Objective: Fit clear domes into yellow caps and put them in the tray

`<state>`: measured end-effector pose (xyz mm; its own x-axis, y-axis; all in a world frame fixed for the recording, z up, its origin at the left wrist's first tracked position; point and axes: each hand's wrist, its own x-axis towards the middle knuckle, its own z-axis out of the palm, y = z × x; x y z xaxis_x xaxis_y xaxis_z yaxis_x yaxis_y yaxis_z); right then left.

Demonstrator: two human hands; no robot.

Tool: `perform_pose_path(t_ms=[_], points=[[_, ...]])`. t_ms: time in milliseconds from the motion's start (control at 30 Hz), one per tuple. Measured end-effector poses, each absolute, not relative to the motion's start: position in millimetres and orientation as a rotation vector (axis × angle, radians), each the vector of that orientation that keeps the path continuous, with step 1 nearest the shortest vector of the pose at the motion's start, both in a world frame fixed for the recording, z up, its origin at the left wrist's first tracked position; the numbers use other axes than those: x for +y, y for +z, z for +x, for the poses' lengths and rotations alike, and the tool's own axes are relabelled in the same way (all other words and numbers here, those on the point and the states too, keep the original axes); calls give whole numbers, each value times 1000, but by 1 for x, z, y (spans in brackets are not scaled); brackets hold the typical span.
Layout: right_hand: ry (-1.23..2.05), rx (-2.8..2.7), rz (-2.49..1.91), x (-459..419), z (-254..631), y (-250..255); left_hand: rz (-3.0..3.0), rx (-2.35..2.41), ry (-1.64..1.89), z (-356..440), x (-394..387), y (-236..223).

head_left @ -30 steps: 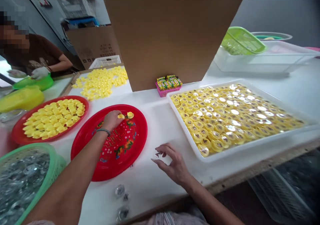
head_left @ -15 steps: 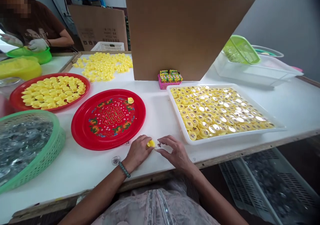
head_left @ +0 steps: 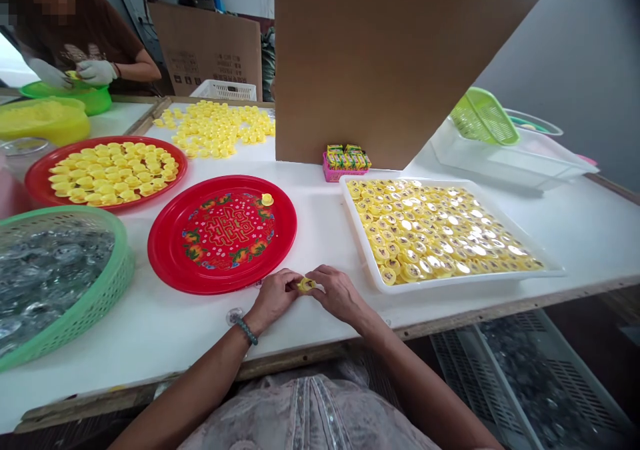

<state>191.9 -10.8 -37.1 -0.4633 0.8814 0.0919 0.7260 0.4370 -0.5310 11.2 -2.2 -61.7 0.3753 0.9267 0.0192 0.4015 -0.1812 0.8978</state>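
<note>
My left hand (head_left: 274, 298) is closed on a small round yellow plastic cup (head_left: 304, 285), held low over the table's front. On its other side, the fingers of my right hand (head_left: 340, 295) are closed at the cup's edge. A small dark print shows at the cup between both hands; my fingers partly cover it. Just beyond my left hand lies a red floral tray (head_left: 167, 250) bearing a single yellow cup (head_left: 267, 199). To the right of my hands is a white tray (head_left: 367, 263) full of yellow pieces with printed, shiny tops. A clear round piece (head_left: 234, 316) lies beside my left wrist.
At left stand a green basket (head_left: 117, 270) of clear pieces and another red tray (head_left: 35, 177) of yellow cups. More yellow cups (head_left: 215, 127) lie behind. A cardboard sheet (head_left: 375, 70) stands behind a pink basket (head_left: 345, 175). A gloved co-worker (head_left: 100, 43) works at far left.
My left hand took a yellow cup from the red tray and brought it back to my right hand. The right hand's small printed piece has come up against the cup. The view has shifted.
</note>
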Motion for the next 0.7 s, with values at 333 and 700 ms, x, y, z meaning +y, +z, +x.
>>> perform_pose_path(t_ms=[333, 700], points=[[644, -2454, -1275, 0, 196, -39, 1768, 1144, 761, 10, 3, -62], [459, -2641, -1280, -5, 195, -34, 1839, 1160, 764, 10, 2, -66]])
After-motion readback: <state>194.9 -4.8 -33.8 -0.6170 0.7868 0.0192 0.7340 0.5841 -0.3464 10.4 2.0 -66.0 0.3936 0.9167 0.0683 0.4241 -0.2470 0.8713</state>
